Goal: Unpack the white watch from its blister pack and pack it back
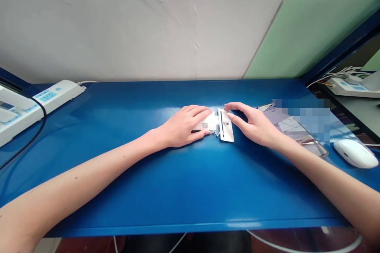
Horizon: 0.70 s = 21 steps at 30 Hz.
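On the blue desk, my left hand [191, 124] lies palm down over a small white block [210, 125] with a QR code printed on it. Its thumb and fingers close around the block's sides, and the palm hides the rest. Just right of the block is a flat white plate [226, 130] with a dark slot and a small round hole. A pale narrow piece and something like a small chain show between block and plate; how they join I cannot make out. My right hand [249, 120] has its thumb and index finger on the plate's upper right corner.
A phone [297, 130], partly blurred out, lies beyond my right forearm, with a white mouse [354, 153] beside it. At the left edge a white power strip [63, 91] has a black cable [44, 114] near it. Another power strip [347, 87] is at the right. A wall [142, 35] rises behind the desk.
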Motion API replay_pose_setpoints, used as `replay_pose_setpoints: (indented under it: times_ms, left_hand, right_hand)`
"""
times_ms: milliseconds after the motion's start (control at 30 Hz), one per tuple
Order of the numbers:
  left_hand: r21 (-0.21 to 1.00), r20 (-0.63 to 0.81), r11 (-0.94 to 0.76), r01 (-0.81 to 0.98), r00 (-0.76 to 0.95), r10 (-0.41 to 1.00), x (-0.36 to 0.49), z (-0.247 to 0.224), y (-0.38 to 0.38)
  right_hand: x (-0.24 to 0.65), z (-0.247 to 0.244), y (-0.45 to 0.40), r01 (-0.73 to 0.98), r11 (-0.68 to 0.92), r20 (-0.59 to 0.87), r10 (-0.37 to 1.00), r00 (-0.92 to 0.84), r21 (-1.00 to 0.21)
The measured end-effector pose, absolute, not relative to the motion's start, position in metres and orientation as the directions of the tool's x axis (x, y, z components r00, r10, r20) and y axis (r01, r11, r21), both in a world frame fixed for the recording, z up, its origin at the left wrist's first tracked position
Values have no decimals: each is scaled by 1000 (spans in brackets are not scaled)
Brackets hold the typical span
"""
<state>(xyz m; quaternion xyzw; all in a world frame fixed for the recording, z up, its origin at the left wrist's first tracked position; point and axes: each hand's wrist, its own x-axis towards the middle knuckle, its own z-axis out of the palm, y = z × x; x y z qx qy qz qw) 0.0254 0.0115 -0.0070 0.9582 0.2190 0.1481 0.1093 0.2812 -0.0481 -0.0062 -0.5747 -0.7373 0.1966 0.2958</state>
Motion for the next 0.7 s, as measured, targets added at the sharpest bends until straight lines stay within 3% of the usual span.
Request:
replay_pose_setpoints:
  times_ms: [267,533,700]
  left_hand:
    - [277,279,-891,360,857,433,25,-8,12]
    - [296,269,-881,369,853,448,25,-7,11]
    - [288,271,-886,364,856,440,25,-6,11]
  right_hand:
    - [285,-1,-42,460,103,104,994,-23,-882]
    - [278,8,-48,253,-71,-77,997,-15,-965]
    - [280,8,-47,251,-155,-190,974,-125,-956]
